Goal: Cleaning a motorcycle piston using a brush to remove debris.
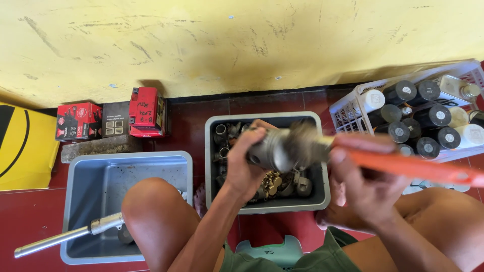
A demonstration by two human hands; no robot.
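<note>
Head view: a grey metal cylinder part (269, 148) is being held above a grey parts bin (322, 194), left hand (247, 161) fingers wrapping it, right hand (365, 189) fingers gripping an orange-handled brush (403, 166) touching it.

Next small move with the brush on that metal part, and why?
Probably rotate the metal cylinder slightly in the left hand: the right hand has the orange-handled brush against one end, over the grey parts tub, so other faces seem unbrushed.

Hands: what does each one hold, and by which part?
The left hand grips a grey metal cylinder around its body. The right hand holds an orange-handled brush by the handle.
</note>
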